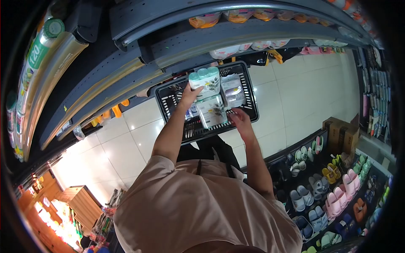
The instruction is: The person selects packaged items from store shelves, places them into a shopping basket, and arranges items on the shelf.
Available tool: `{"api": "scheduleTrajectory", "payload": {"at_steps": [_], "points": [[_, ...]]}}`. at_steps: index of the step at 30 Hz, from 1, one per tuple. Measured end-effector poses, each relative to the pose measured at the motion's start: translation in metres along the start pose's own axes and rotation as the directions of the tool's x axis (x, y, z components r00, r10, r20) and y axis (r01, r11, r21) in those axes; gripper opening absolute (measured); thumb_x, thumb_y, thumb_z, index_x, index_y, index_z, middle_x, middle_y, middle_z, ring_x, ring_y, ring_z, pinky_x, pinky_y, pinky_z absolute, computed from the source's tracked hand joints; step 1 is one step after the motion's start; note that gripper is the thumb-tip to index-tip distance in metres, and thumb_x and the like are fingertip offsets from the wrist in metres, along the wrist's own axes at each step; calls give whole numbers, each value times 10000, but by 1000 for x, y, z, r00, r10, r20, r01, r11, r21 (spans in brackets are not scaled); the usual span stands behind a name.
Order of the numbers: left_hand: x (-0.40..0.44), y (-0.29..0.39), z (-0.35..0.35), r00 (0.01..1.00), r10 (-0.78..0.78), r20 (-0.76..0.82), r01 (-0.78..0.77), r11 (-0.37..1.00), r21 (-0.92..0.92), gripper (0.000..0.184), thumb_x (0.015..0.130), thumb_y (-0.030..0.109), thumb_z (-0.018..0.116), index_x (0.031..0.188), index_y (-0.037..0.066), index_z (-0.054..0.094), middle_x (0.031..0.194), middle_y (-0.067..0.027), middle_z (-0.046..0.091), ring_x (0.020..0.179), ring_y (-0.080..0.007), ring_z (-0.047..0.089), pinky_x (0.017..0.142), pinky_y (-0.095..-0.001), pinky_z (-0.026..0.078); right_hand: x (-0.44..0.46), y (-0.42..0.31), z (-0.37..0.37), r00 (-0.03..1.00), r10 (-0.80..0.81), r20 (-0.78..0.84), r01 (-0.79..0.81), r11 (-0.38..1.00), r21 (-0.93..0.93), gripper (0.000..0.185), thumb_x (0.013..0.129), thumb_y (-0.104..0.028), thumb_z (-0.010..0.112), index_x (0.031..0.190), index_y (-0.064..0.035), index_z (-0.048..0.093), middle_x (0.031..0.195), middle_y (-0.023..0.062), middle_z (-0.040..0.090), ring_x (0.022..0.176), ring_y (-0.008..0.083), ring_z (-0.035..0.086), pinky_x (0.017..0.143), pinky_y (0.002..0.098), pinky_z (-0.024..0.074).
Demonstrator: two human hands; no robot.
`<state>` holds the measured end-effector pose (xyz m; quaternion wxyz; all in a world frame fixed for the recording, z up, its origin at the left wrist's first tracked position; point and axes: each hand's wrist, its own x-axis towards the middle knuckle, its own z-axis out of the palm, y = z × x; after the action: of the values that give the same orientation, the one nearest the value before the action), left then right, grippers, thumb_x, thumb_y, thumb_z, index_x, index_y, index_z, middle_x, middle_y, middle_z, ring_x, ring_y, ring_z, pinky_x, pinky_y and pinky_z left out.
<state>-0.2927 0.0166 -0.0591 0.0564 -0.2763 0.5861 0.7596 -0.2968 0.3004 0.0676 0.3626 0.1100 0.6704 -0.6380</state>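
A black slatted plastic basket (250, 90) holds glossy film-wrapped packs (211, 114); the left hand (190, 95) grips a round-ended teal-and-white pack (209, 84), the right hand (240, 119) hovers half-open beside them.

place: shop | tiered shelves (177, 37) | packaged goods (205, 20) in rows | slippers (336, 203) on display | shopping basket (252, 95)

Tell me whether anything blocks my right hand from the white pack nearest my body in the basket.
Nothing visible does: your right hand is close beside that white pack, with no item between them; whether they touch is unclear.
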Motion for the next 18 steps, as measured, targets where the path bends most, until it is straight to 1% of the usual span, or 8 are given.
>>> {"api": "scheduleTrajectory", "payload": {"at_steps": [1,5,8,9,11,14,15,18], "points": [[4,1,-2,998,-45,40,47,997,-55,550,865,223,770,1327,44,532,1217,-96,651,1076,-198,619,918,-354,501,-3,12,-4,1000,25,-4,-25,999,26,401,932,-132,653,1288,36,574,947,49,680,809,95,622,685,233,478],[9,1,-9,993,-78,84,73,996,54,594,859,290,772,1343,44,533,1216,-115,659,1096,-218,628,928,-365,506,-23,30,-14,993,107,-40,-110,991,-76,440,934,-199,647,1301,26,559,963,46,690,838,115,635,705,262,483],[5,7,-9,989,-149,-4,138,911,389,639,830,340,790,1334,35,543,1244,-154,654,1121,-254,636,950,-378,500,-25,38,-19,993,118,-19,-120,987,-111,451,939,-216,640,1307,29,552,958,45,692,837,119,634,707,274,484],[1,5,-8,991,-125,-39,130,895,427,652,825,357,789,1333,31,544,1253,-166,651,1129,-266,636,957,-382,498,-25,38,-19,993,117,-15,-118,986,-117,450,937,-212,642,1304,33,553,955,48,691,831,118,633,704,275,485],[-13,-2,-6,992,-72,-108,117,858,500,680,816,392,786,1332,22,546,1271,-190,644,1146,-291,636,971,-390,493,-23,37,-19,999,39,-6,-39,990,-137,430,929,-187,643,1281,47,564,922,56,690,803,113,628,698,272,487],[-41,-37,-8,960,-48,-274,182,854,488,680,862,394,748,1358,-12,519,1215,-174,654,1075,-228,641,907,-364,508,-14,33,-19,998,-59,26,64,958,-281,386,919,-147,640,1235,67,583,864,70,686,762,106,621,681,263,492],[-57,-36,-7,956,-31,-292,181,847,500,665,859,393,744,1350,-2,531,1217,-190,655,1095,-251,643,922,-374,507,-10,33,-19,995,-88,43,97,934,-345,368,915,-133,639,1217,73,591,843,75,684,749,103,619,674,260,494],[-108,-34,-5,949,5,-317,169,837,520,604,858,381,729,1313,16,572,1180,-215,671,1098,-289,661,931,-387,514,4,47,-16,991,-113,67,129,944,-305,310,928,-117,622,1191,45,615,875,83,685,749,135,652,679,260,521]]}}
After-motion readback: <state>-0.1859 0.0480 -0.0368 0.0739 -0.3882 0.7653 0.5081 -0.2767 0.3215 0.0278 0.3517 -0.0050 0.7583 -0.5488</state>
